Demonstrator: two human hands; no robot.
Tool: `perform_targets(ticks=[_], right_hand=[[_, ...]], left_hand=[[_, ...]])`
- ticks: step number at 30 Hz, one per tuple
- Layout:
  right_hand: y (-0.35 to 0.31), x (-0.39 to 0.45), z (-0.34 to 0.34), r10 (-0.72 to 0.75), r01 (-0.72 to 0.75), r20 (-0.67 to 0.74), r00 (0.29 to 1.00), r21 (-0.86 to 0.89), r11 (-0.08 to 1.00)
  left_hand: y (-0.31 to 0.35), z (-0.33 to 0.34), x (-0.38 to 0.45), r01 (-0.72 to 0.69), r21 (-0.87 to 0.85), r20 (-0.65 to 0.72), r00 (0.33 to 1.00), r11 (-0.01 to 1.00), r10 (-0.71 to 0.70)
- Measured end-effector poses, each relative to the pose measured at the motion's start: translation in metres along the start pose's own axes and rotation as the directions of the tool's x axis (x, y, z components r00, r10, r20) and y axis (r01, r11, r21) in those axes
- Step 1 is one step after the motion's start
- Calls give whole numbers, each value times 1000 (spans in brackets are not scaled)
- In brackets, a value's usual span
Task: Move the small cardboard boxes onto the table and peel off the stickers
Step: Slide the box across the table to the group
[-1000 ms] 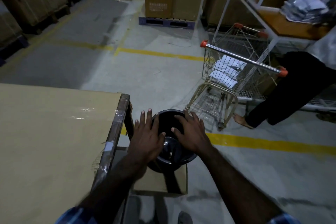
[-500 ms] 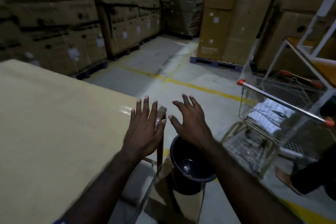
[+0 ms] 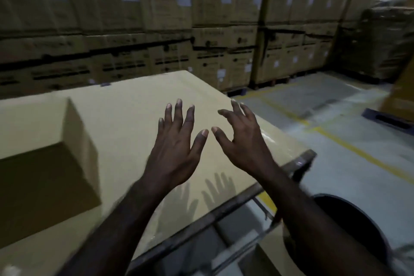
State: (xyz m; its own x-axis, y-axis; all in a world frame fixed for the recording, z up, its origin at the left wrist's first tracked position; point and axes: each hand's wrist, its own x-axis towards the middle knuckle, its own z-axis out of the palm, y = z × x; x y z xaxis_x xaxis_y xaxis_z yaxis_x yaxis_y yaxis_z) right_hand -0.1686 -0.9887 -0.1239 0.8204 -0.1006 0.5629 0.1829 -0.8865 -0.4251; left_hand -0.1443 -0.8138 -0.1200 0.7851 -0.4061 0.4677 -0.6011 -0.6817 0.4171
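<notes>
A plain cardboard box (image 3: 47, 159) stands on the left part of the cardboard-covered table (image 3: 134, 101); no sticker shows on its visible faces. My left hand (image 3: 177, 141) hovers above the table's middle with fingers spread and holds nothing. My right hand (image 3: 239, 139) hangs beside it near the table's right edge, fingers apart and slightly curled, also holding nothing. Both hands cast shadows on the table top and are apart from the box.
A black bucket (image 3: 349, 226) stands on the floor below the table's right corner, partly behind my right forearm. Stacked large cartons (image 3: 201, 18) on pallets line the back. Yellow lines (image 3: 349, 145) mark the grey floor on the right.
My view has swung left and up from the bucket and trolley to the table. Both hands rose from over the bucket to above the table top, and the box came into view.
</notes>
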Motion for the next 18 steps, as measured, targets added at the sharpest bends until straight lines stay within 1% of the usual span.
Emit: perform_targets(ticks=[3, 7, 10, 13, 16, 18], right_hand=[[-61, 13, 33, -90, 88, 28, 996, 67, 994], [-140, 24, 84, -154, 146, 44, 987, 143, 979], [-201, 29, 127, -159, 141, 79, 984, 188, 972], [-258, 34, 167, -153, 119, 145, 978, 220, 968], [-298, 41, 202, -132, 87, 207, 969, 215, 973], [-314, 46, 223, -97, 49, 251, 963, 190, 981]], left_hand=[[-42, -45, -21, 57, 28, -70, 996, 998, -55], [-104, -106, -53, 116, 75, -135, 985, 990, -105], [-162, -151, -76, 167, 126, -145, 978, 978, -148], [-221, -190, -97, 264, 190, -136, 961, 946, -241], [-273, -219, -111, 374, 277, -103, 928, 885, -359], [-303, -233, -119, 431, 365, -64, 896, 825, -440]])
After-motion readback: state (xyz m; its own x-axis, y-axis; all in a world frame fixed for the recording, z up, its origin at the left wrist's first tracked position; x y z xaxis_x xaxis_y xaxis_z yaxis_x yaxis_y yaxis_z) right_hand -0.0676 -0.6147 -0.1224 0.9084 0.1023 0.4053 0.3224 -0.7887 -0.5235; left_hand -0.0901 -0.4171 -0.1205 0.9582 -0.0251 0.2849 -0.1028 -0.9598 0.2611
